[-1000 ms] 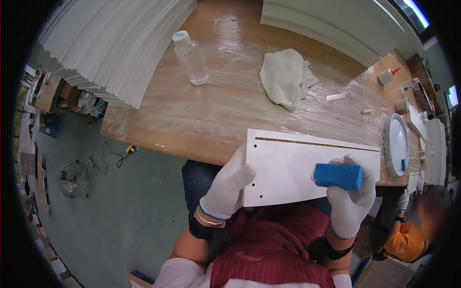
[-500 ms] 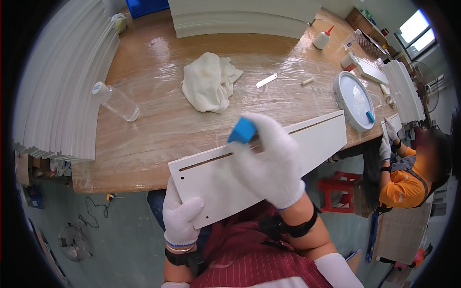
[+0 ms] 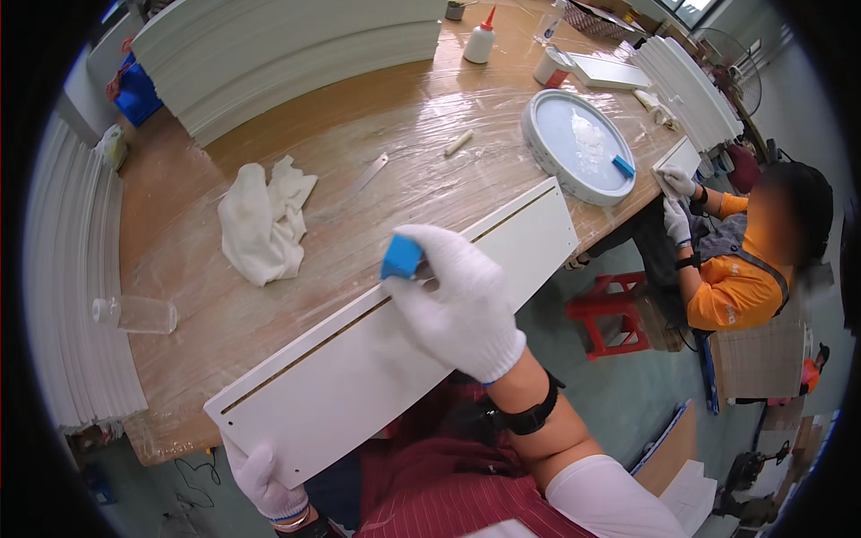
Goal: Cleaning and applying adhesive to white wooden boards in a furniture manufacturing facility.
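A long white board lies tilted across my lap and the table's near edge, with a narrow brown groove along its far side and small dark holes at its end. My left hand, in a white knit glove, grips the board's near left corner, thumb on top and fingers hidden beneath. Above the board's middle, my gloved right hand pinches a small blue block between thumb and fingers, at the groove edge. Whether the block touches the board I cannot tell.
On the film-covered table are a white cloth, a clear bottle, a thin blade, a glue bottle and a round white tub with another blue piece. White board stacks stand behind. A co-worker sits right, near a red stool.
The view has swung right, so the table's things appear further left. My right hand with the blue block sits nearer the board's middle. My left hand keeps its corner grip.
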### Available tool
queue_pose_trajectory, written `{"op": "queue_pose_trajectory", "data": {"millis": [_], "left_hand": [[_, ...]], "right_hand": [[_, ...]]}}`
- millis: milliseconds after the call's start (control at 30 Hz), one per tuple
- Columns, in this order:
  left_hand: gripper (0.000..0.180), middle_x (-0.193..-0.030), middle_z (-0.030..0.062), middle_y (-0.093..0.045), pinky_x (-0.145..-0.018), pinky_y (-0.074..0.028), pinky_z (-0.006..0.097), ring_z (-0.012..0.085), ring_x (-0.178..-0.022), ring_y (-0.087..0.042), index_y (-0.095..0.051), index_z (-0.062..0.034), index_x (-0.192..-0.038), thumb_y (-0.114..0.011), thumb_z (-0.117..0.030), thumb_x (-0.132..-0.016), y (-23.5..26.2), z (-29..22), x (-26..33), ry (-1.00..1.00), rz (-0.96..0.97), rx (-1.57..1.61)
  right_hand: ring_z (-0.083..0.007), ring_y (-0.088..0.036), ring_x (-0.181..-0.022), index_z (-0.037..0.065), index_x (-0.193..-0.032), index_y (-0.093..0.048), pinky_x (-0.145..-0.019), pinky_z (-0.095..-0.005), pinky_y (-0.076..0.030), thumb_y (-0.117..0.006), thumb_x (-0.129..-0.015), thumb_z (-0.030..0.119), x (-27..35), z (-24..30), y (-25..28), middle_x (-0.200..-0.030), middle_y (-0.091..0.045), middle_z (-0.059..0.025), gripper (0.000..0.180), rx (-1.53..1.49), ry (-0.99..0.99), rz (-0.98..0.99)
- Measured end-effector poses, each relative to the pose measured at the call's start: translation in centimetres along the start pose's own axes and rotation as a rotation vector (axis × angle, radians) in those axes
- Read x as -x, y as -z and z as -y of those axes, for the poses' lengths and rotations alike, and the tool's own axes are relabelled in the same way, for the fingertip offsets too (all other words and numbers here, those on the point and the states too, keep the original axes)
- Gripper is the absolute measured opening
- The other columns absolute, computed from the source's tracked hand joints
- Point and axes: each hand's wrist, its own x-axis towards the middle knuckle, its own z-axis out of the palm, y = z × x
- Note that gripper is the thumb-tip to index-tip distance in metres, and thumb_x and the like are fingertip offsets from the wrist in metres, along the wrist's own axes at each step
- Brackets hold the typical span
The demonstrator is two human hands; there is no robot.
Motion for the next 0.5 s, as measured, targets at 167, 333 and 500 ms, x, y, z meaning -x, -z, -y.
{"op": "queue_pose_trajectory", "data": {"millis": [167, 333, 500], "left_hand": [[0.080, -0.144, 0.0220, -0.046, -0.108, -0.044, 0.043, 0.0315, -0.127, -0.054, -0.022, 0.0040, -0.154, -0.052, -0.011, -0.082, 2.5, 1.3, -1.0, 0.023, -0.038, -0.096], [0.084, -0.146, 0.0217, -0.044, -0.109, -0.043, 0.044, 0.0330, -0.129, -0.051, -0.019, 0.0013, -0.156, -0.054, -0.013, -0.081, 3.4, 1.7, -1.3, 0.036, -0.009, -0.100], [0.077, -0.146, 0.0216, -0.044, -0.108, -0.044, 0.044, 0.0326, -0.129, -0.052, -0.024, 0.0024, -0.154, -0.053, -0.012, -0.084, 3.0, 1.1, -1.5, 0.060, 0.004, -0.104]], "right_hand": [[-0.0229, -0.070, -0.077, 0.003, -0.110, -0.065, -0.073, -0.0326, -0.055, -0.071, -0.081, 0.008, -2.7, -11.2, 7.7, -0.088, -0.070, -0.0123, 0.030, 0.162, -0.252, -0.221], [-0.0304, -0.070, -0.086, 0.005, -0.114, -0.067, -0.081, -0.0389, -0.053, -0.072, -0.081, 0.020, -6.7, -21.2, 14.5, -0.092, -0.071, -0.0171, 0.036, 0.523, -0.446, -0.299], [-0.0345, -0.063, -0.109, 0.005, -0.124, -0.062, -0.095, -0.0421, -0.049, -0.070, -0.084, 0.019, -7.3, -25.8, 18.9, -0.119, -0.066, -0.0185, 0.044, 0.840, -0.366, -0.278]]}}
